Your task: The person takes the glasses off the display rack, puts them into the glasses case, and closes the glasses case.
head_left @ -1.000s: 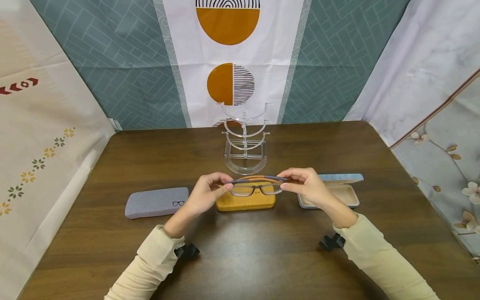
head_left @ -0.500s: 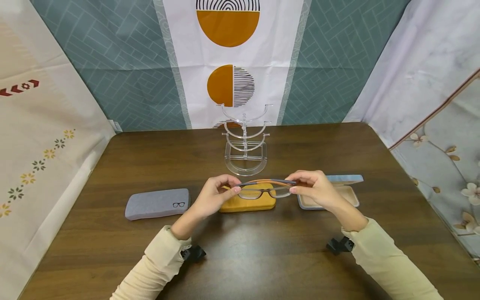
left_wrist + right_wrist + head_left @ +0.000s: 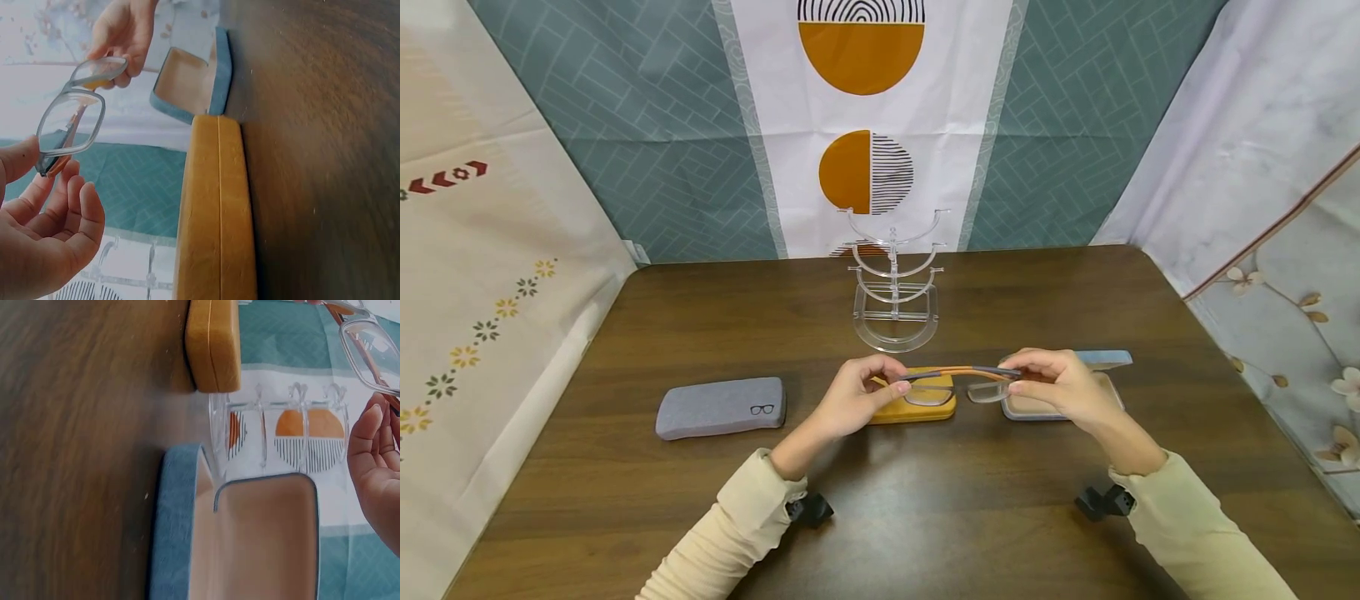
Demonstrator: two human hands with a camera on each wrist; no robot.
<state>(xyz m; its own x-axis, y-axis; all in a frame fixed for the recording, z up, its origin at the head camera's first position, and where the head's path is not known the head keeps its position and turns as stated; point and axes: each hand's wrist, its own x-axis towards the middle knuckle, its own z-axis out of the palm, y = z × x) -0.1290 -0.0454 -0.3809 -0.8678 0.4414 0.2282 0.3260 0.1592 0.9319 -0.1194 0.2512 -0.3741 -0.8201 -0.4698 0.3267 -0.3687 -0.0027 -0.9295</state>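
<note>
Both hands hold one pair of eyeglasses (image 3: 929, 396) in the air, its temples folded behind the lenses. The left hand (image 3: 857, 396) pinches the left end between thumb and fingers; the right hand (image 3: 1060, 387) pinches the other end. Dark and orange temples show in the head view, and the left wrist view shows a grey, see-through frame (image 3: 95, 128). Beneath and behind the glasses lies a closed yellow glasses case (image 3: 917, 410), partly hidden by the left hand. An open blue glasses case (image 3: 1103, 360) with a beige lining stands behind the right hand, partly covered by it.
A closed grey glasses case (image 3: 718, 408) with a small glasses print lies at the left. Behind the hands stands a clear tiered display stand (image 3: 895, 312) holding nothing. Patterned cloths hang at the back and both sides of the wooden table (image 3: 925, 517).
Both hands have moved right and slightly nearer the body, carrying the glasses along. The glasses have tilted, so the lenses look flatter in the head view. The cases have stayed in place.
</note>
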